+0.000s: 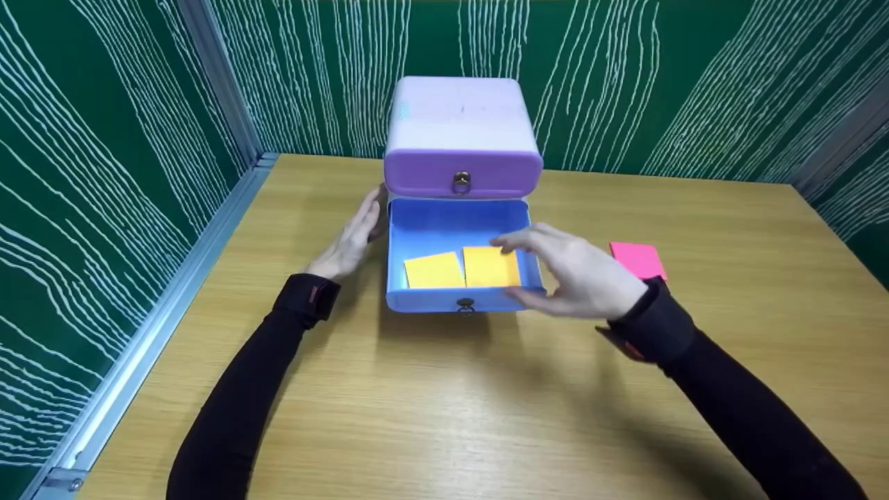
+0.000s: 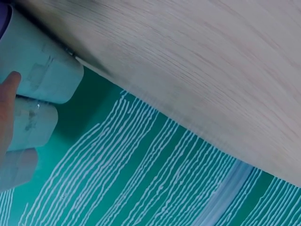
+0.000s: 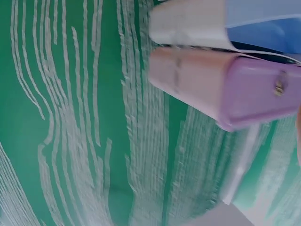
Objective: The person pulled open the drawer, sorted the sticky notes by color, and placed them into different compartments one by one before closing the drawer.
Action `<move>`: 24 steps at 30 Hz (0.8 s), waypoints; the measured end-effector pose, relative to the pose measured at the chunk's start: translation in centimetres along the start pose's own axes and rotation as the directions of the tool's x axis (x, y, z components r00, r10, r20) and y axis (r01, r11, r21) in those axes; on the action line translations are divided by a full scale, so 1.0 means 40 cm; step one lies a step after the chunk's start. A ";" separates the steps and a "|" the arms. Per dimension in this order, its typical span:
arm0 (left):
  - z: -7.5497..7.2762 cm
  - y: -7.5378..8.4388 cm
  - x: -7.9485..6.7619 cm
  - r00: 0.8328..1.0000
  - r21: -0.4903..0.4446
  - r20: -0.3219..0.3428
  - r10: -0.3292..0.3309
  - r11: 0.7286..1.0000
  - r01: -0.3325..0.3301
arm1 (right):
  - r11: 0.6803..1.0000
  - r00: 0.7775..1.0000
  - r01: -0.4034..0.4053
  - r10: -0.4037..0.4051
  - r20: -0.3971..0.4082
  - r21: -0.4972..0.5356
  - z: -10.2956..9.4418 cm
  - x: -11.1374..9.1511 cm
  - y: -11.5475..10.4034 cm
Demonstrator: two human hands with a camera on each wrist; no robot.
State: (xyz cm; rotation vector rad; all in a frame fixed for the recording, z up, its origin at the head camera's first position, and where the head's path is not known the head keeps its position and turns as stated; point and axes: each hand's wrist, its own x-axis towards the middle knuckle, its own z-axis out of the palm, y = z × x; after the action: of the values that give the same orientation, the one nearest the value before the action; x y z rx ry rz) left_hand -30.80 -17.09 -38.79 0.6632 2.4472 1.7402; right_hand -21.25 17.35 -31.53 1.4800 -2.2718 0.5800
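Observation:
A small drawer cabinet [image 1: 458, 114] stands at the back of the table, with a purple upper drawer [image 1: 424, 173] that is closed. Below it, the blue drawer [image 1: 434, 222] is pulled out. Two yellow sticky-note pads [image 1: 434, 271] [image 1: 486, 267] lie side by side in its front part. My right hand [image 1: 587, 274] reaches over the drawer's right edge, thumb and fingers apart, index fingertip at the right pad's far edge, thumb by the front corner. My left hand [image 1: 351, 239] rests along the cabinet's left side; a finger [image 2: 10, 87] shows against that side in the left wrist view.
A pink sticky-note pad [image 1: 637, 259] lies on the wooden table [image 1: 430, 417] to the right, partly behind my right wrist. Green walls with white wavy lines [image 1: 597, 83] enclose the back and sides. A metal rail [image 1: 160, 319] runs along the left table edge.

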 end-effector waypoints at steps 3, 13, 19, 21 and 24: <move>0.000 -0.002 -0.002 1.000 0.002 0.002 -0.006 1.000 0.006 | 0.994 0.995 0.097 -0.098 0.000 -0.055 0.019 -0.007 -0.043; -0.002 0.004 0.001 1.000 -0.045 0.012 0.017 0.999 -0.016 | 0.944 0.965 0.262 -0.253 0.068 -0.199 0.095 -0.053 -0.125; 0.002 0.007 -0.001 1.000 -0.035 0.011 0.002 0.999 -0.001 | 0.953 0.976 0.202 -0.178 0.123 -0.226 0.120 -0.079 -0.109; 0.002 0.005 -0.001 1.000 -0.033 0.015 0.003 0.999 -0.003 | 0.952 0.977 0.197 -0.171 0.124 -0.237 0.129 -0.087 -0.102; 0.002 0.003 -0.001 1.000 -0.029 0.014 0.000 1.000 0.001 | 0.947 0.977 0.196 -0.166 0.134 -0.256 0.137 -0.094 -0.097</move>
State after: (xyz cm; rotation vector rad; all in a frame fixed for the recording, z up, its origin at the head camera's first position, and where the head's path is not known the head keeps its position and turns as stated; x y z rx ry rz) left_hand -30.68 -17.00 -38.71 0.6697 2.4085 1.7607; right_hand -16.69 15.97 -37.58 1.5917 -2.1597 0.1312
